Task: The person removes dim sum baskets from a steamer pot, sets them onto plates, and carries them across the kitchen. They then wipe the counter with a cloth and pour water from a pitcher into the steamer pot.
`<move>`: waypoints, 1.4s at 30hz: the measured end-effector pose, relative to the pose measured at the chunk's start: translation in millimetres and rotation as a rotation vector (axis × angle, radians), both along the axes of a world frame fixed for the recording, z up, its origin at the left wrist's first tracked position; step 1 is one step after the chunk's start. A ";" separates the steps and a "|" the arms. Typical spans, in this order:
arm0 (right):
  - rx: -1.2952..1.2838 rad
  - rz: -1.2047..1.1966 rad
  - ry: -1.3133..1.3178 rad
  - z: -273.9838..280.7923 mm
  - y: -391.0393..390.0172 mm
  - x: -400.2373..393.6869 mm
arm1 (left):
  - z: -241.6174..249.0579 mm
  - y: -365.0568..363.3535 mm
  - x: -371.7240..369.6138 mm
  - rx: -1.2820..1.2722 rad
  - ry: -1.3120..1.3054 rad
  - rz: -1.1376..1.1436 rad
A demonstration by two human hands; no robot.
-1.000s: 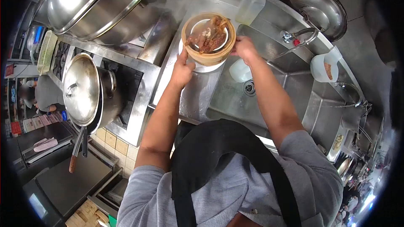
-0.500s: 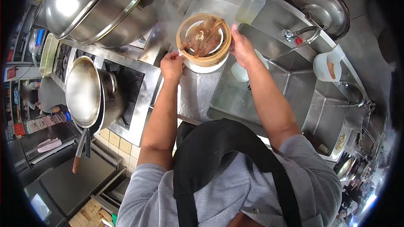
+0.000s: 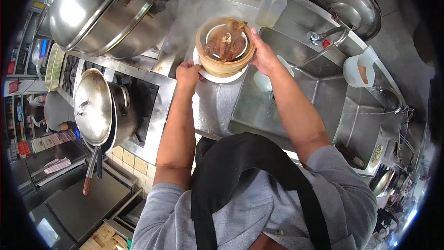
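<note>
A round bamboo steamer [image 3: 219,68] rests on a white plate [image 3: 222,79] over the metal counter. Inside it is a white bowl [image 3: 244,50] of reddish-brown braised food [image 3: 225,46], which looks like chicken feet, with pale bits on top. Steam drifts up at its left. My left hand [image 3: 188,75] pinches the plate's left rim between thumb and fingers. Against the steamer's right wall lies my right hand [image 3: 263,54], thumb up along the side; its other fingers are partly hidden below and behind the steamer.
To the right is a metal sink [image 3: 291,106] with a translucent container [image 3: 264,80] and a faucet [image 3: 340,37]. A squeeze bottle [image 3: 273,7] stands behind. At left are a large steel domed vessel [image 3: 111,14] and a lidded pot [image 3: 125,120] on the stove. Another person [image 3: 59,109] is far left.
The steamer has shifted slightly right over the plate, showing more of the plate's left side. Its bowl and food face more toward me, and more steam shows. Both hands keep their places.
</note>
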State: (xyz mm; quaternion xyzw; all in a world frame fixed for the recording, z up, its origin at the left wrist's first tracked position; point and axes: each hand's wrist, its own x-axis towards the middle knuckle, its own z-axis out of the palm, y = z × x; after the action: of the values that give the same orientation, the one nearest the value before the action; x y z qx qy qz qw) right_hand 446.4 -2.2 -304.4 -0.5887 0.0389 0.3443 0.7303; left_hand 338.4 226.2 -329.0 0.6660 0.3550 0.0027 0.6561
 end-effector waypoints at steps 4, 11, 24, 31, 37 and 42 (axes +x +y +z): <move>0.031 0.004 -0.033 -1.4 -1.0 -2.4 | 3.9 -2.7 -3.7 0.123 0.013 -0.049; 0.129 0.015 -0.146 -18.7 -5.1 -9.1 | -20.2 -18.1 -19.8 -0.394 -0.356 0.076; 0.065 -0.211 -0.331 65.7 -101.9 -197.1 | 20.9 -66.4 -124.6 -0.650 -0.483 -0.440; 0.032 -0.894 -0.278 91.7 -128.2 -371.5 | 62.2 -137.4 -139.5 -0.753 -0.135 -0.941; -0.109 -1.195 -0.427 113.3 -150.6 -518.1 | 79.6 -220.8 -209.3 -0.769 -0.024 -1.390; -0.189 -1.486 -0.315 119.4 -168.3 -619.4 | 81.1 -303.8 -276.6 -0.741 0.049 -1.691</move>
State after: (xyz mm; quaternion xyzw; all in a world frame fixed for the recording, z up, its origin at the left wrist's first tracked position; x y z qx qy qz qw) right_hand -172.9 -170.5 -185.0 -0.5098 0.3492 -0.3302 0.7135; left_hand 61.8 -77.6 -247.9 0.4509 -0.2578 -0.6053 0.6032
